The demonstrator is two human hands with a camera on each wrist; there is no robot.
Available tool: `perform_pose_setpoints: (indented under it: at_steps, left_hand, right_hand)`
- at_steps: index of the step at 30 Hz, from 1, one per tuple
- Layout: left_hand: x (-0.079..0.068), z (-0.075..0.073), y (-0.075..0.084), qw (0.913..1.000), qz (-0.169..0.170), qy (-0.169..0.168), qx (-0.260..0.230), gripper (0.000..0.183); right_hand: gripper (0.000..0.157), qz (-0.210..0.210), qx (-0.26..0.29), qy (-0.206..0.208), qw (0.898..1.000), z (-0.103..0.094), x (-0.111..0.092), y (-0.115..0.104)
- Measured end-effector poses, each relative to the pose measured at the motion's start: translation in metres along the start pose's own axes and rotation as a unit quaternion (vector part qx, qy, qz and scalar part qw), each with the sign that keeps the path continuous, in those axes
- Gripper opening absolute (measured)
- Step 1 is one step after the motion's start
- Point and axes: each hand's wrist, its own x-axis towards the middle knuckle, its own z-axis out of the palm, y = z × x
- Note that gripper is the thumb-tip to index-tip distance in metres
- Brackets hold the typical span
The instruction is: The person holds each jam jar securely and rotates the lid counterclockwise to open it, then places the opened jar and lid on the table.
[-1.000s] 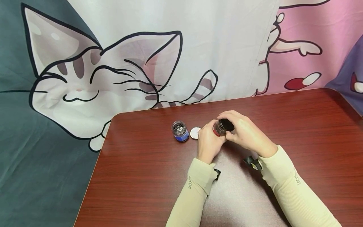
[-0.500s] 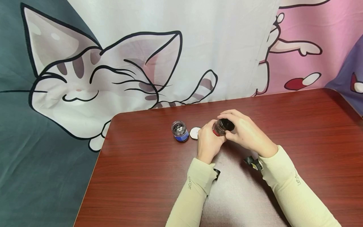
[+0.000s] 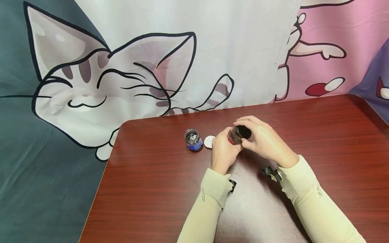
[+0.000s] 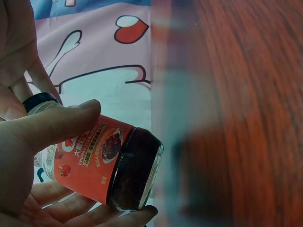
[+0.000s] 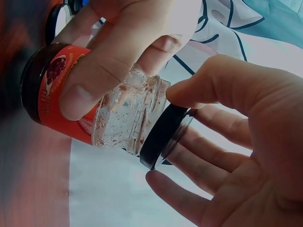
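My left hand [image 3: 224, 151] grips a strawberry jam jar [image 4: 90, 163] round its red label, its thumb lying across the label in the left wrist view. The jar is tilted, with dark jam at its base and smeared clear glass near the neck. At the jar's mouth, my right hand [image 3: 265, 141] holds a black lid [image 5: 163, 135] by its edge between thumb and fingers. In the right wrist view the lid sits against the threaded neck; whether it is seated evenly I cannot tell.
A lidless jar [image 3: 193, 141] with a blue label stands on the brown table [image 3: 146, 182], left of my hands. Beside it a lid [image 3: 208, 142] lies with its white inside up, partly behind my left hand. A cartoon-print cloth [image 3: 249, 44] hangs behind the table.
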Motion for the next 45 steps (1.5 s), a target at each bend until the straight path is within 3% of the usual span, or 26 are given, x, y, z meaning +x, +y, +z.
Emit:
perform_pose_setpoints:
  at_steps: [22, 45]
  left_hand:
    - [0.0005, 0.0003, -0.0009, 0.9999, 0.009, 0.009, -0.004, 0.042]
    - [-0.0001, -0.0005, 0.0008, 1.0, -0.006, 0.0, -0.004, 0.046]
  right_hand:
    - [0.047, -0.009, 0.0, 0.017, 1.0, -0.0038, -0.0008, 0.0026]
    - [0.049, -0.018, 0.007, 0.019, 1.0, -0.0073, -0.0039, 0.0067]
